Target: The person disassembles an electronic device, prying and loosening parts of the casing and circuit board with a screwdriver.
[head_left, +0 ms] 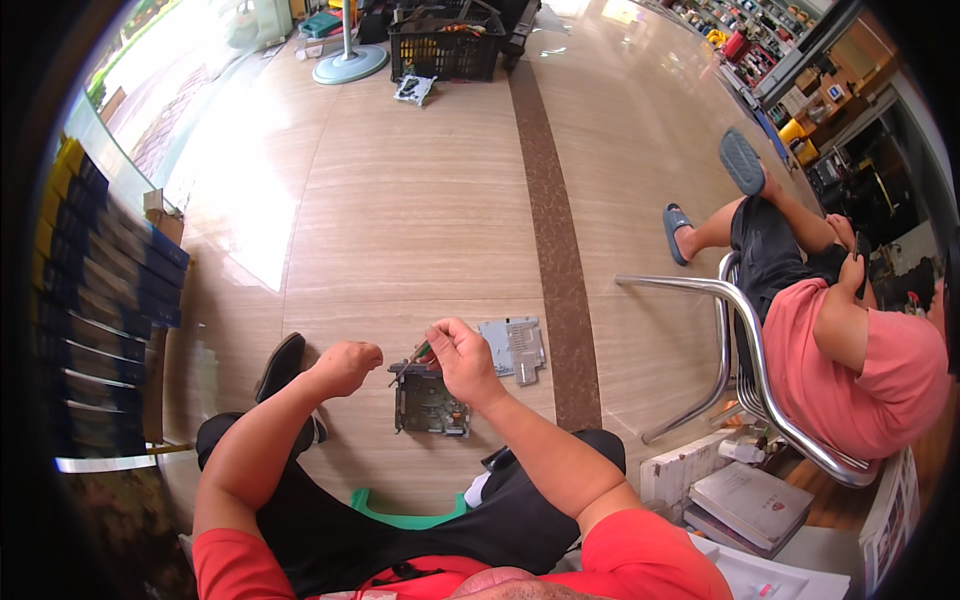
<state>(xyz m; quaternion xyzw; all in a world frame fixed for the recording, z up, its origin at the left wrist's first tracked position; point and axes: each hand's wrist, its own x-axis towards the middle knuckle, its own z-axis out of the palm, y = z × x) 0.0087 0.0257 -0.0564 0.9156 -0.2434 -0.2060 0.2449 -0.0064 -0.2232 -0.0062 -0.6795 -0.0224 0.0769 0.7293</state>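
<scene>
My right hand [462, 362] is closed around a slim hand tool [422, 352] with some green and red on it. Its thin dark end reaches the top edge of an opened, box-like metal device [432, 408] on the floor between my feet. Boards and small parts show inside the device; the tool's exact kind is too small to tell. To the left, my left hand [345, 368] hovers apart from the device with its fingers pinched together, and whatever they hold is hidden. Beyond my right hand a flat grey metal cover plate [512, 345] lies on the floor.
A green stool [405, 512] shows beneath me. On the right a person in a pink shirt [850, 370] sits on a metal-framed chair [735, 290]. Blue boxes [110, 290] line the left side. A black crate [445, 50] and a round stand base [350, 64] stand ahead.
</scene>
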